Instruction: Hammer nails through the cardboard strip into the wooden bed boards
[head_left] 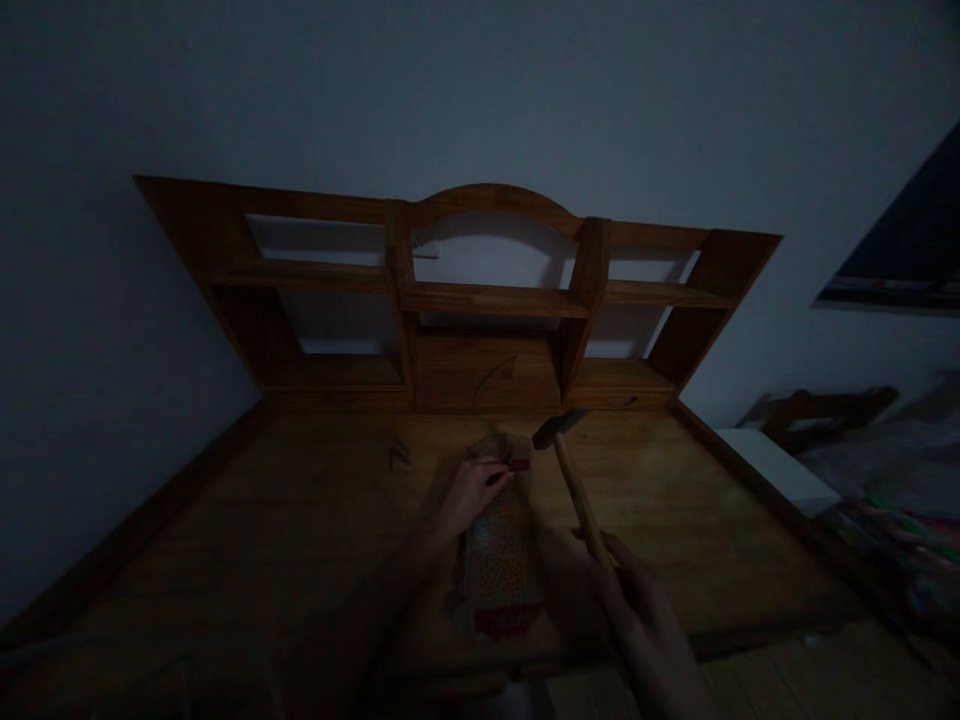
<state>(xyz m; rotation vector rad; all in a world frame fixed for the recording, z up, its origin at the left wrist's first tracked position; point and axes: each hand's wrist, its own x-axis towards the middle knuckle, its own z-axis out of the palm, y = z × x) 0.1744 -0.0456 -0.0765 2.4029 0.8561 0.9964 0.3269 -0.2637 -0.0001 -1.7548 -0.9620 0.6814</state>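
Observation:
My right hand is wrapped round the wooden handle of a hammer, whose dark head is raised above the desk, to the right of my left hand. My left hand is closed in a pinch at the far end of a flat, long piece with an orange speckled surface and a red near end. Something small and dark shows at its fingertips, too dim to name. Beside those fingertips is a small red patch. The piece lies lengthwise on the wooden desk.
A wooden shelf unit rises along the back of the desk against the wall. Small dark bent pieces lie left of my left hand. To the right are a white surface, a wooden chair back and a colourful heap. The light is dim.

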